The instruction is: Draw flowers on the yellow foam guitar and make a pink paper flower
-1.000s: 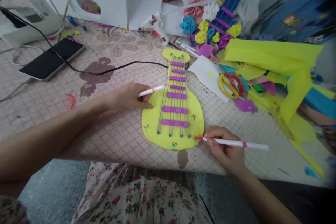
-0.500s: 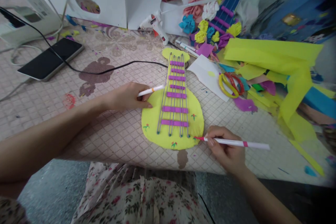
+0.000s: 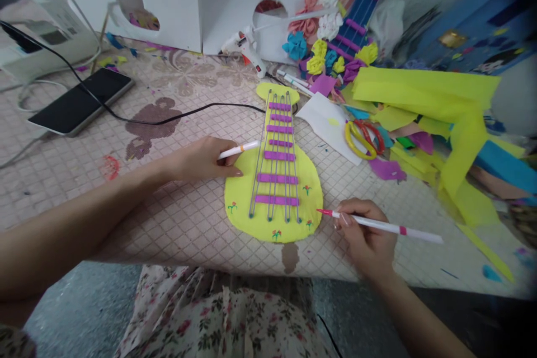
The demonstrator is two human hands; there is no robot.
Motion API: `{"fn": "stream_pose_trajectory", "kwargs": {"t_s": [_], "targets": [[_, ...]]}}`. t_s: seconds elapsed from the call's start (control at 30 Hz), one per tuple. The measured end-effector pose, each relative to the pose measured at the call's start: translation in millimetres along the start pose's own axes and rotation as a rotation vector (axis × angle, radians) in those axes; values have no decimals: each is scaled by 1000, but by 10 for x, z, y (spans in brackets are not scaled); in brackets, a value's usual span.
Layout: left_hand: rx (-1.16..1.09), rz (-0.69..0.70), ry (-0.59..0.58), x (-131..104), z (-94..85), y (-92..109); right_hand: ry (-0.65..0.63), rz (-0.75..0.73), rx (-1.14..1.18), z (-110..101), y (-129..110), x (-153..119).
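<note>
A yellow craft guitar lies flat with its neck pointing away from me. Purple strips cross it under grey strings, and small red and green flowers are drawn on its body. My right hand grips a white marker with a red tip, which is at the guitar's right edge; I cannot tell whether the tip touches. At the guitar's left side, my left hand is closed around another white marker with an orange band, its thumb resting on the yellow body.
A glue gun stands behind the guitar, its black cord running left across the table. Red and yellow scissors and yellow paper scraps lie to the right. A phone is at the left, near white boxes.
My right hand has drawn the red-tipped marker back from the small flower at the lower right, slightly up and right. My left hand stays by the guitar. The view has shifted slightly.
</note>
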State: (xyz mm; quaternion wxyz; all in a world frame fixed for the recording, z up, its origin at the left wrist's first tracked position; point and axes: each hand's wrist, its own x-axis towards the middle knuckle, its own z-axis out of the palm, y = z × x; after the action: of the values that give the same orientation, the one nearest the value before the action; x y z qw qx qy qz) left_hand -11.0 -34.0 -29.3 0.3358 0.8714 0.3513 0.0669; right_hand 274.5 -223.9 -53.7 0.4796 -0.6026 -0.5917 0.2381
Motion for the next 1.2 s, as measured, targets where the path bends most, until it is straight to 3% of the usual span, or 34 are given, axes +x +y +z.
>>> {"fn": "stream_pose_trajectory", "kwargs": {"t_s": [0.47,0.6,0.73,0.9,1.07,1.2], "targets": [[16,-11,-14,-4,8,-16,-155,-90,-47,-38,10,24],[14,-11,2,-7,7,-4,-133,-73,-47,-16,9,12],[-4,10,49,-24,-9,13,-20,35,38,-10,4,26],[-93,73,60,-74,-41,51,-2,47,101,25,-119,320],[-81,126,97,-92,-56,114,-130,-37,295,244,-360,735],[-50,233,164,-79,-40,130,-193,-71,329,382,-437,849]]}}
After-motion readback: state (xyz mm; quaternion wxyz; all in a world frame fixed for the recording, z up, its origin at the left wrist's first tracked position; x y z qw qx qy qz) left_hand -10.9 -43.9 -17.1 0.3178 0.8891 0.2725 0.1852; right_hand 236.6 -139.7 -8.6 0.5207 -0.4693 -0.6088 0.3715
